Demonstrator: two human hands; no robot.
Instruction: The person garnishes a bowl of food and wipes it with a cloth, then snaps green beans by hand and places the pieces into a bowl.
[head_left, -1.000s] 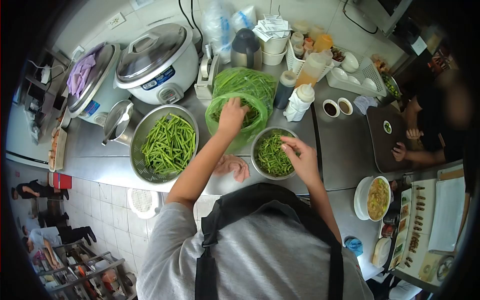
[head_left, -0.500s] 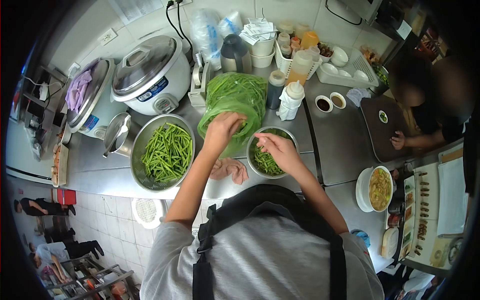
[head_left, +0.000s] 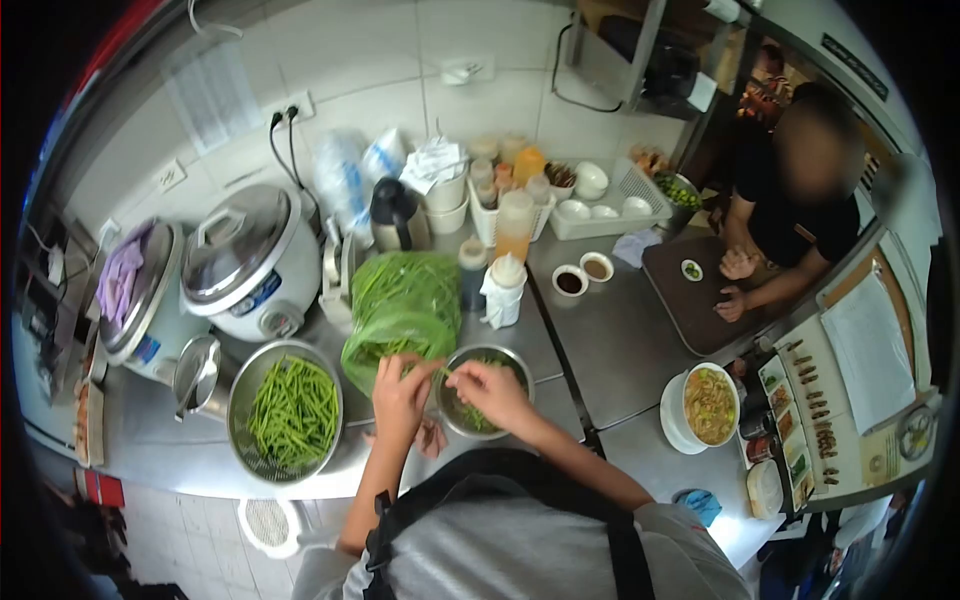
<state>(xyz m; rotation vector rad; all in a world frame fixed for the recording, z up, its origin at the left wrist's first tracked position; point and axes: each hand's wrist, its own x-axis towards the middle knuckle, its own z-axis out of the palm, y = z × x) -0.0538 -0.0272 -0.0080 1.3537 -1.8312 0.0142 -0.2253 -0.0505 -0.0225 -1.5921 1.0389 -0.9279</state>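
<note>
My left hand is in front of the open mouth of a green plastic bag filled with long green beans. Its thumb and fingers pinch a green bean. The other end meets the pinched fingertips of my right hand, which is over a steel bowl holding more green pieces. To the left, a perforated steel colander contains a heap of cut green beans. A pinkish cloth lies partly hidden behind my left wrist.
Two rice cookers and a steel pitcher stand left. Sauce bottles are behind the bowl. Across the counter, a person leans at a brown tray. A soup bowl sits at right.
My left hand has come away from the bag's mouth and now meets my right hand at a green bean. The camera view has tilted up. The person opposite has both hands over the tray.
</note>
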